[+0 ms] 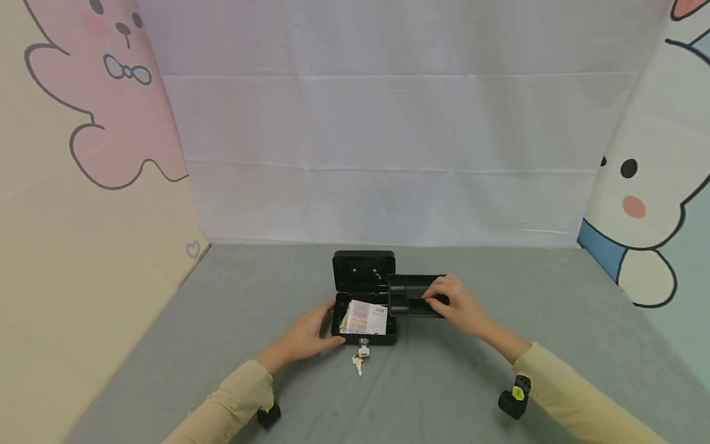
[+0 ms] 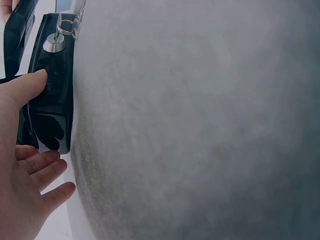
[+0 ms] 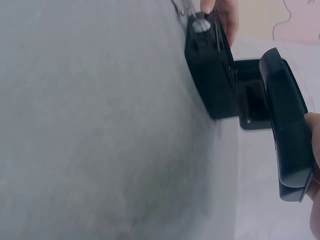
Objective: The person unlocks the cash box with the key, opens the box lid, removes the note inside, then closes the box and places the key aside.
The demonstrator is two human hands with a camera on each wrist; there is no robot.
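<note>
A black metal cash box (image 1: 381, 340) stands on the grey cloth, its lid (image 1: 363, 266) raised at the back. Banknotes (image 1: 366, 317) lie inside, the top one marked 100. My left hand (image 1: 307, 333) holds the box's left front corner, with the thumb (image 2: 35, 86) against the front wall and the fingers along the side. With my right hand (image 1: 461, 307) I grip a black compartment tray (image 1: 398, 304) by its right part. The tray is raised clear of the table in the right wrist view and overlaps the box's right edge in the head view.
Keys (image 1: 358, 362) on a ring hang from the front lock (image 2: 54, 43). Grey cloth (image 1: 388, 401) covers the table. A white sheet (image 1: 383, 123) hangs behind, and cartoon-printed panels (image 1: 100, 246) stand at the left and right.
</note>
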